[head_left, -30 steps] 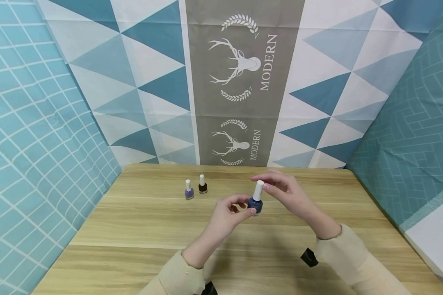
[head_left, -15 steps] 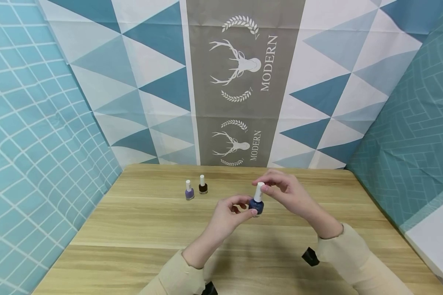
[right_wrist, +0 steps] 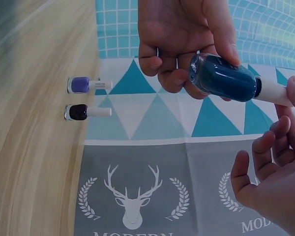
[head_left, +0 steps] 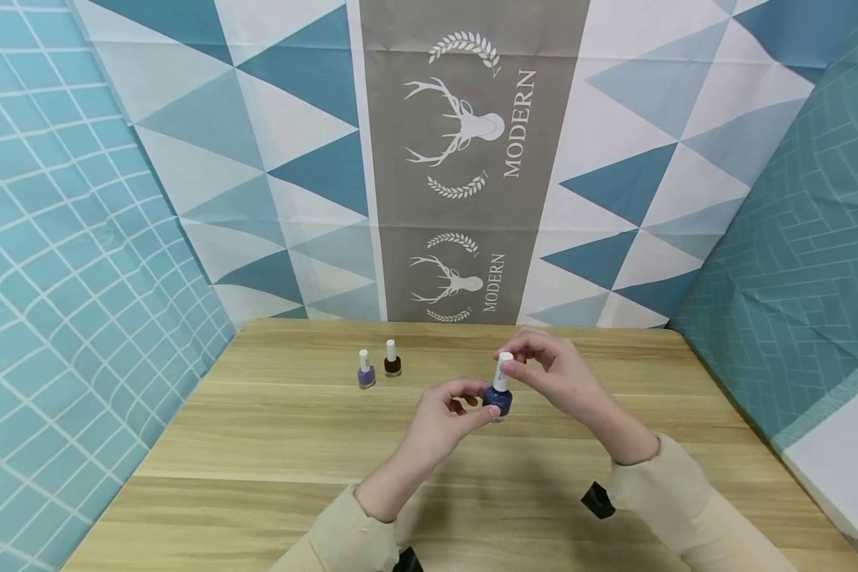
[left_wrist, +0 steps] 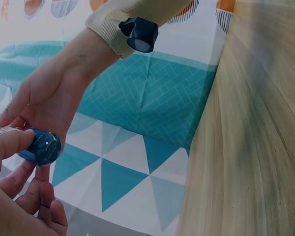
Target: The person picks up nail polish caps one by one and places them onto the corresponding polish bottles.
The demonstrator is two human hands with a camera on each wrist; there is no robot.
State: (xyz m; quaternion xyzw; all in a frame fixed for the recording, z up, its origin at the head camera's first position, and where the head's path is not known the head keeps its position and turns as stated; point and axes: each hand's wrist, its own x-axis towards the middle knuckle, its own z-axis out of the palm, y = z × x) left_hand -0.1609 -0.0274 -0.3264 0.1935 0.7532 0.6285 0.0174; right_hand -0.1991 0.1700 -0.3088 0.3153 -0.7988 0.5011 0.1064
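A dark blue nail polish bottle point(head_left: 496, 400) with a white cap is held above the table, nearly upright with a slight tilt. My left hand point(head_left: 439, 419) pinches its glass body between thumb and fingers. At the top, my right hand point(head_left: 554, 372) pinches the white cap point(head_left: 502, 372) between thumb and fingertips. The right wrist view shows the blue bottle point(right_wrist: 223, 77) with its cap on and a thumb on the glass. In the left wrist view the bottle's base point(left_wrist: 48, 149) faces the camera, and the cap is mostly hidden behind the left thumb.
Two more nail polish bottles stand toward the back left of the wooden table point(head_left: 272, 445): a purple one point(head_left: 367, 376) and a black one point(head_left: 392, 365), both with white caps. Patterned cloth point(head_left: 307, 159) hangs behind and at both sides. A small black device point(head_left: 598, 500) sits by the right sleeve.
The right hand's fingers have shifted slightly on the cap, the thumb moving a little to the left across it. The bottle has moved very slightly right; the left hand keeps its grip.
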